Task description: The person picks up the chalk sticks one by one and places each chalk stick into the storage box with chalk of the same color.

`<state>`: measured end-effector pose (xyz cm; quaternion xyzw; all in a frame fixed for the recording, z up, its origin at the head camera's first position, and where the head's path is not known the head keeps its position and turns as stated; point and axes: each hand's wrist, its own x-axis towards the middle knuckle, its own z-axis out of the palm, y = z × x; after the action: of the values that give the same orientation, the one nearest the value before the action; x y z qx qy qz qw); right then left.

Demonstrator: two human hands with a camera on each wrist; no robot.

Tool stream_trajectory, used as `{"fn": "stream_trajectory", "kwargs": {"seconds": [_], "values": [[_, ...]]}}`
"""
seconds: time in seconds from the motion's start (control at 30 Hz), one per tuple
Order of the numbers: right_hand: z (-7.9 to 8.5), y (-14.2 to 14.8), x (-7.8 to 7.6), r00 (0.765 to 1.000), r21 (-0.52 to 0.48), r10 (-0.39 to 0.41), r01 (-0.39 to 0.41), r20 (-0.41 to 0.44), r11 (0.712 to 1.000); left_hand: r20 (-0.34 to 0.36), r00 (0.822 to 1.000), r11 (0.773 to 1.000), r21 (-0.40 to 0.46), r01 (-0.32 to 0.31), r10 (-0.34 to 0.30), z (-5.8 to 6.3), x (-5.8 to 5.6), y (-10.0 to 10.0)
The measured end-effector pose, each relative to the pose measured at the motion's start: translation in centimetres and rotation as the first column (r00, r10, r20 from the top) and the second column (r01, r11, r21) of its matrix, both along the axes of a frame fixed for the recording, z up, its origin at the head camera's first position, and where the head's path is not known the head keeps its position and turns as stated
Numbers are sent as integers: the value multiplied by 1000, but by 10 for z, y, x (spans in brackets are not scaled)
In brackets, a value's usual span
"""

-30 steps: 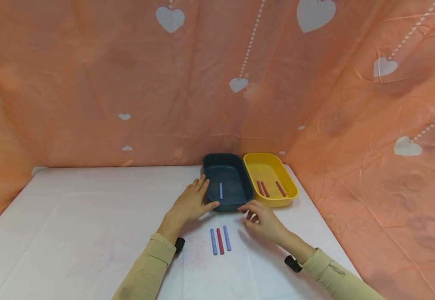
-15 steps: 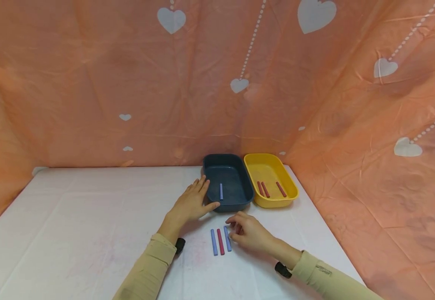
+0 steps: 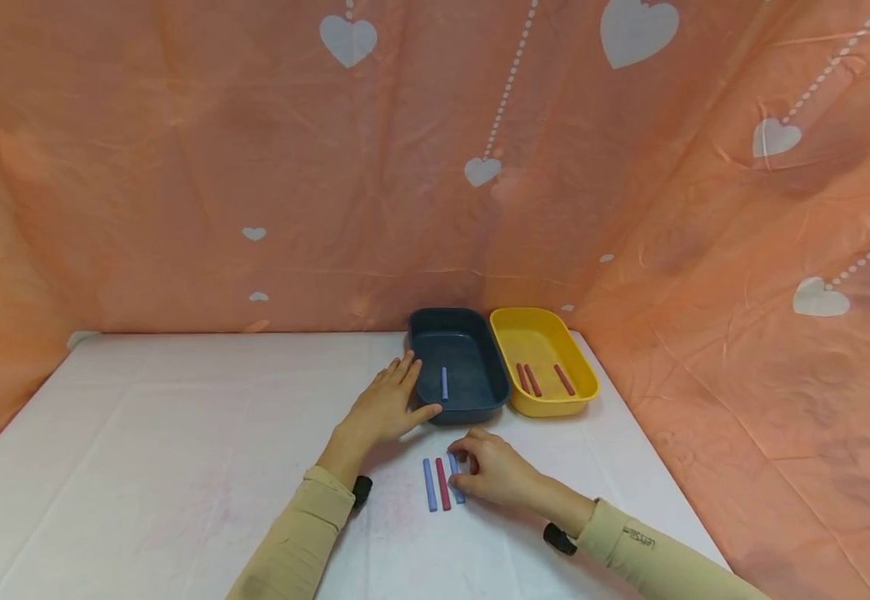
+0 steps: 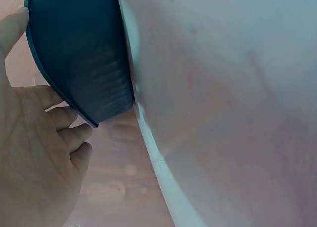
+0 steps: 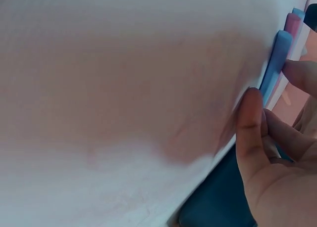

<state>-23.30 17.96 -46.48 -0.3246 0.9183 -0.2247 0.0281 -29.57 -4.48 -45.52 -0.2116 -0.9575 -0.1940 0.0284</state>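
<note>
My left hand (image 3: 381,408) rests on the left rim of a dark blue tray (image 3: 471,354), fingers spread and straight, thumb at its near corner. Three chalk sticks lie side by side on the table before the tray: a blue one (image 3: 430,485), a red one (image 3: 443,484) and, rightmost, another blue chalk stick (image 3: 461,497). Over that rightmost stick my right hand (image 3: 501,469) is bent, thumb and finger on either side of it. In the right wrist view the fingertips pinch along the blue chalk stick (image 5: 277,56), which lies flat against the cloth.
One blue chalk stick (image 3: 445,383) lies in the dark blue tray. Beside it, a yellow tray (image 3: 528,333) holds three red chalk sticks, one being the red chalk (image 3: 564,380) at right. A white cloth (image 3: 180,467) covers the table, with orange drapes (image 3: 292,167) behind.
My right hand has come left and nearer from beside the trays, down to the rightmost blue chalk stick, its fingers closing around it. The left hand has stayed on the rim.
</note>
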Motion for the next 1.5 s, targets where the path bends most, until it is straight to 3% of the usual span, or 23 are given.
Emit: {"fn": "stream_trajectory", "kwargs": {"seconds": [0.2, 0.63, 1.0, 1.5], "values": [[-1, -1, -2, 1000, 1, -8, 8, 26, 1000, 6, 1000, 1000, 3, 2, -2, 1, 1, 0], [-4, -1, -2, 994, -126, -34, 47, 104, 991, 5, 1000, 1000, 7, 3, -3, 1, 1, 0], [-3, -2, 4, 982, -278, -41, 92, 184, 956, 3, 1000, 1000, 12, 6, -6, 1, 1, 0], [-5, -2, 12, 959, -366, -67, 168, 274, 915, -6, 1000, 1000, 18, 11, -11, -1, 0, -1]]}}
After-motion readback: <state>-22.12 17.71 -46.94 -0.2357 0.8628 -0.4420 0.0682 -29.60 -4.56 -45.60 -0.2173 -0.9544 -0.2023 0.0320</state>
